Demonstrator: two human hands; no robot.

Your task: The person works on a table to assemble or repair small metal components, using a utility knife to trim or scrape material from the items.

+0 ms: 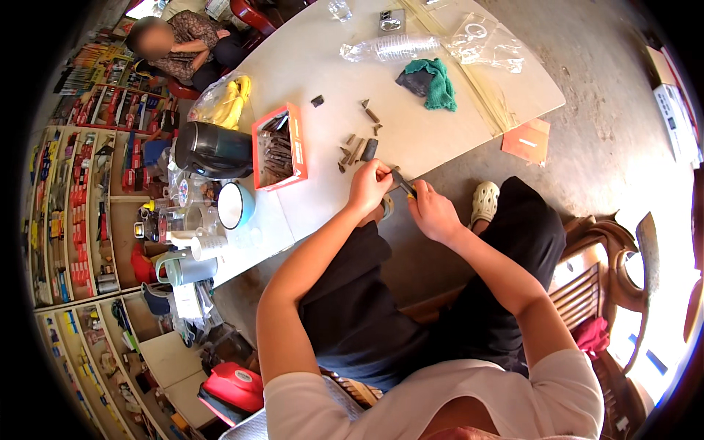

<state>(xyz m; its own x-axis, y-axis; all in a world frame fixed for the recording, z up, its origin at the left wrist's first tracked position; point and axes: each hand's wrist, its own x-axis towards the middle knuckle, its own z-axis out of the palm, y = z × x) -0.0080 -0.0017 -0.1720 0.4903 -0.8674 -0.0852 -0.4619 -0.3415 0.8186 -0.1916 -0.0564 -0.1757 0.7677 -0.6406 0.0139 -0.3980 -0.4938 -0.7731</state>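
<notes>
My left hand (369, 187) is at the table's near edge, its thumb and fingers closed in a pinch on something too small to make out. In my right hand (434, 210) is a dark hand tool with a black-and-yellow handle (402, 183); its exact kind is unclear. The tool's dark end reaches to the fingertips of my left hand. Just beyond them lies a short black block (369, 150). Several brown, stick-like pieces (353, 149) are scattered beside it. Farther off, two more brown pieces (372, 116) rest on the tabletop.
An orange-red box (299, 150) of dark brown pieces stands left, near a black kettle (213, 149), bananas (233, 103) and a white-and-blue bowl (235, 205). A green cloth (440, 86), plastic bottle (396, 48) and phone (391, 23) lie farther back. Another person (192, 48) sits far left.
</notes>
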